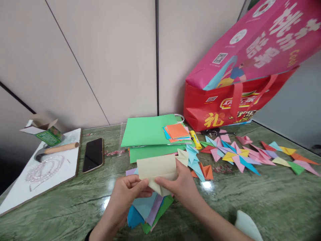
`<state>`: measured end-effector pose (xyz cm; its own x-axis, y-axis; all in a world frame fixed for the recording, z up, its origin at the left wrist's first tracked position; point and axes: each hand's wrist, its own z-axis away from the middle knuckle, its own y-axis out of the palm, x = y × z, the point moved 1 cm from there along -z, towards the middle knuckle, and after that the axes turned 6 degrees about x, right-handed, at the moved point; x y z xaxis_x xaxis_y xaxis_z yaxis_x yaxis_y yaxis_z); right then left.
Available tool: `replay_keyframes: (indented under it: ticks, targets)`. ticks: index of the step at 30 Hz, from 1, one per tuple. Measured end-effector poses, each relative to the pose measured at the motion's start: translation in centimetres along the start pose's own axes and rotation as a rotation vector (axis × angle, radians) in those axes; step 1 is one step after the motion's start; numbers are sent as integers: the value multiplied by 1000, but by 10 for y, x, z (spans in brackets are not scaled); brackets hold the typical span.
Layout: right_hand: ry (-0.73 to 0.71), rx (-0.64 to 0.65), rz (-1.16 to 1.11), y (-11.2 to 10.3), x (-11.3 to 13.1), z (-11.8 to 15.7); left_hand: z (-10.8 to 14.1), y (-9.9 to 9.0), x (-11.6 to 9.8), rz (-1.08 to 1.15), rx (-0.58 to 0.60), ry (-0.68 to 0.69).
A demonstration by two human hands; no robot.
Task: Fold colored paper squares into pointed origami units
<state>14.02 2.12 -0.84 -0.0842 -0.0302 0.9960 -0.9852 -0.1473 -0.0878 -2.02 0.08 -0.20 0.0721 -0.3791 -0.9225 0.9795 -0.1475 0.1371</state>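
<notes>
A cream sheet of paper (157,167), creased and partly folded along its lower edge, is held up between both hands. My left hand (129,192) pinches its lower left part, thumb on top. On the other side my right hand (184,184) grips the right edge, its thumb pressing near the middle of the fold. Beneath the hands lies a loose pile of coloured paper sheets (146,206) in blue, purple and green. A folded cream piece (182,156) and light-blue folded pieces (193,157) sit just beyond my right hand.
Green sheets (147,130) carry a stack of small orange and blue squares (177,131). Right of it are a yellow glue stick (195,140) and several folded paper stars (238,155). Bags (215,107) stand behind. At left are a phone (93,155), a small box (50,134) and a wooden-handled tool (60,149).
</notes>
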Motion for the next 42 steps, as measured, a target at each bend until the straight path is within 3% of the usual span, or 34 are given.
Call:
replay_keyframes:
  ticks: [13, 29, 42]
  targets:
    - [19, 52, -17, -6, 0, -4, -1, 1, 2, -75, 0, 96]
    - [-7, 152, 13, -9, 1, -5, -2, 3, 5, -27, 127, -5]
    - [-28, 144, 130, -12, 6, -4, -1, 2, 0, -32, 189, -17]
